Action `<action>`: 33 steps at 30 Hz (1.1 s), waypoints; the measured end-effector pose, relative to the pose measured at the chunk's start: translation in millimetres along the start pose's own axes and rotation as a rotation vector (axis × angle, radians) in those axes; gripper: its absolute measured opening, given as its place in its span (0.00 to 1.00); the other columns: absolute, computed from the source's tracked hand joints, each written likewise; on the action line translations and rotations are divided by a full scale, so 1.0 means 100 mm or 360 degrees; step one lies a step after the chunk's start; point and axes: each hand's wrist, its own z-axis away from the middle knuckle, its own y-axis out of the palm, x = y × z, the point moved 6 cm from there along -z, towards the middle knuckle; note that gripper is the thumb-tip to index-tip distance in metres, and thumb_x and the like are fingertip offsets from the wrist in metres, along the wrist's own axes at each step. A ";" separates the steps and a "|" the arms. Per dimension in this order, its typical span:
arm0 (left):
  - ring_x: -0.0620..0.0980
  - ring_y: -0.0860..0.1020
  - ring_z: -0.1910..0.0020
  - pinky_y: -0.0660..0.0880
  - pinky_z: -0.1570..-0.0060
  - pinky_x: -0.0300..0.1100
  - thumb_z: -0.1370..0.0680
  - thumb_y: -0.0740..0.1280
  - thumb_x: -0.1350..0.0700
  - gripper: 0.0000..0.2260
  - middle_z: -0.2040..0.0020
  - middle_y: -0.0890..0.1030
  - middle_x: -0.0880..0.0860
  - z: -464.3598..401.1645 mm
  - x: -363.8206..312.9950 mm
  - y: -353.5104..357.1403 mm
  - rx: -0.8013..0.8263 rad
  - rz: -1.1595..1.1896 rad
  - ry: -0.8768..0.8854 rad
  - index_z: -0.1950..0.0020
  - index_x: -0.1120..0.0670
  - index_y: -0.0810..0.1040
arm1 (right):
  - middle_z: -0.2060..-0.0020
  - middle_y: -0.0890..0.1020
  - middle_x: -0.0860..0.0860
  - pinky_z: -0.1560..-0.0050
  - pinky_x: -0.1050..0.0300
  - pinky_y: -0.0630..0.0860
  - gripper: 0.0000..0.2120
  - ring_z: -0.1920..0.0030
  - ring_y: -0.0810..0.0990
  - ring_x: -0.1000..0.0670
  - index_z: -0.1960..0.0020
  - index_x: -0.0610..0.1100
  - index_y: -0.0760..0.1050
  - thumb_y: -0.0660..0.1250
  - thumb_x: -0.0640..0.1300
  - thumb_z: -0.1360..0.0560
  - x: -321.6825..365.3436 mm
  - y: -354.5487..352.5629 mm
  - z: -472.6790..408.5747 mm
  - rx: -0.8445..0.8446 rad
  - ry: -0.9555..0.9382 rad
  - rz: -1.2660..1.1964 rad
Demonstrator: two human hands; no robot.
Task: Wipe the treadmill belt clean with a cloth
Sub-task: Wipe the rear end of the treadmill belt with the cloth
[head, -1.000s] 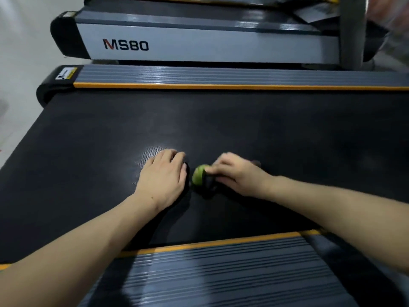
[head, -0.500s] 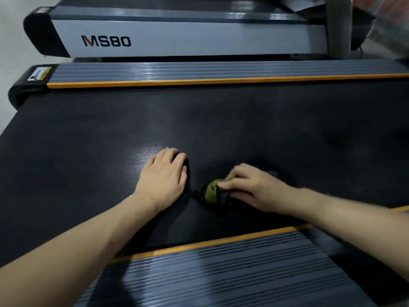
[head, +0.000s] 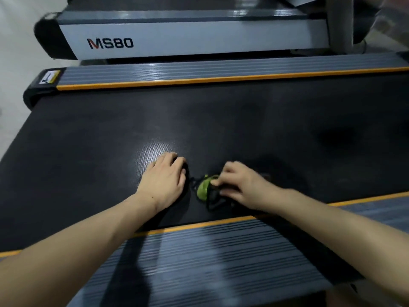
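The black treadmill belt (head: pixel 243 129) fills the middle of the head view. A small bunched cloth (head: pixel 204 189), green and black, lies on the belt near its front edge. My right hand (head: pixel 241 185) grips the cloth from the right, with fingers curled over it. My left hand (head: pixel 164 178) rests flat on the belt just left of the cloth, with fingers together; a dark bit of cloth shows at its fingertips, and whether it touches them is unclear.
Grey ribbed side rails with orange trim border the belt at the front (head: pixel 199 258) and the back (head: pixel 221 69). A second treadmill marked MS80 (head: pixel 177 41) stands behind. A grey upright post (head: pixel 338 23) rises at the back right. Pale floor (head: pixel 13 63) lies to the left.
My right hand has drawn the cloth nearer the front rail and a little to the right. My left hand stays pressed on the same spot of the belt.
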 end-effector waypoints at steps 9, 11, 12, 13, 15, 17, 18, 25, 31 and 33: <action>0.53 0.73 0.36 0.72 0.40 0.51 0.20 0.50 0.46 0.19 0.38 0.75 0.50 0.52 -0.05 -0.38 0.0166 -0.0204 0.0035 0.36 0.49 0.72 | 0.48 0.74 0.44 0.46 0.50 0.70 0.09 0.46 0.73 0.41 0.43 0.46 0.74 0.67 0.45 0.22 -0.38 -0.22 -0.59 -0.0353 0.0701 0.0223; 0.54 0.73 0.36 0.72 0.39 0.51 0.20 0.51 0.47 0.18 0.37 0.75 0.51 0.67 0.03 -0.38 0.0179 -0.0188 -0.0073 0.36 0.50 0.73 | 0.47 0.73 0.44 0.43 0.49 0.70 0.10 0.45 0.72 0.41 0.43 0.46 0.74 0.68 0.45 0.23 -0.20 -0.13 -0.47 -0.0266 0.0685 0.0151; 0.54 0.72 0.35 0.72 0.39 0.51 0.20 0.53 0.48 0.17 0.37 0.75 0.51 0.76 0.08 -0.36 0.0177 -0.0148 -0.0151 0.35 0.50 0.72 | 0.48 0.73 0.45 0.42 0.49 0.71 0.10 0.45 0.72 0.42 0.43 0.46 0.74 0.69 0.45 0.24 -0.08 -0.07 -0.36 -0.0222 0.0623 0.0111; 0.55 0.72 0.35 0.71 0.39 0.52 0.19 0.55 0.49 0.15 0.37 0.74 0.51 0.84 0.13 -0.33 0.0175 -0.0099 -0.0214 0.35 0.50 0.72 | 0.49 0.72 0.48 0.42 0.48 0.71 0.10 0.45 0.71 0.43 0.44 0.46 0.74 0.69 0.45 0.24 0.01 -0.03 -0.22 -0.0185 0.0576 0.0094; 0.55 0.72 0.35 0.71 0.39 0.51 0.19 0.57 0.51 0.15 0.36 0.74 0.51 1.03 0.22 -0.27 0.0171 -0.0029 -0.0261 0.34 0.49 0.72 | 0.50 0.69 0.50 0.43 0.47 0.71 0.09 0.46 0.70 0.44 0.45 0.46 0.72 0.67 0.44 0.23 0.07 0.02 0.02 -0.0206 0.0594 0.0125; 0.54 0.72 0.34 0.71 0.39 0.51 0.20 0.58 0.52 0.15 0.35 0.75 0.50 1.20 0.33 -0.26 0.0138 -0.0002 -0.0284 0.33 0.48 0.73 | 0.48 0.70 0.47 0.44 0.45 0.71 0.08 0.45 0.68 0.43 0.45 0.46 0.72 0.66 0.44 0.23 0.08 0.04 0.09 -0.0301 0.0782 0.0153; 0.54 0.72 0.35 0.71 0.39 0.51 0.20 0.59 0.52 0.16 0.34 0.75 0.50 1.27 0.42 -0.28 0.0115 0.0024 -0.0331 0.33 0.48 0.73 | 0.47 0.71 0.46 0.43 0.45 0.71 0.08 0.44 0.68 0.42 0.44 0.45 0.72 0.65 0.44 0.23 0.13 0.08 0.08 -0.0345 0.0894 0.0155; 0.56 0.71 0.33 0.70 0.37 0.53 0.20 0.58 0.52 0.16 0.32 0.74 0.52 1.54 1.02 -0.37 0.0043 0.0044 -0.0546 0.33 0.49 0.74 | 0.47 0.73 0.43 0.43 0.45 0.71 0.10 0.46 0.70 0.40 0.45 0.46 0.73 0.68 0.45 0.25 1.38 0.83 -0.70 -0.0392 0.0715 0.0024; 0.55 0.69 0.30 0.68 0.34 0.54 0.20 0.57 0.51 0.16 0.32 0.73 0.52 1.59 1.25 -0.41 -0.0053 0.0028 -0.0539 0.34 0.49 0.75 | 0.48 0.70 0.43 0.49 0.44 0.75 0.12 0.46 0.70 0.39 0.44 0.45 0.70 0.66 0.43 0.26 0.97 0.54 -0.51 -0.0217 0.0629 0.0331; 0.54 0.68 0.30 0.67 0.34 0.54 0.21 0.57 0.50 0.16 0.32 0.73 0.51 1.60 1.33 -0.45 -0.0090 -0.0005 -0.0543 0.35 0.48 0.76 | 0.47 0.71 0.42 0.51 0.46 0.73 0.11 0.45 0.70 0.39 0.43 0.44 0.69 0.65 0.43 0.25 0.53 0.29 -0.23 -0.0357 0.0924 0.0433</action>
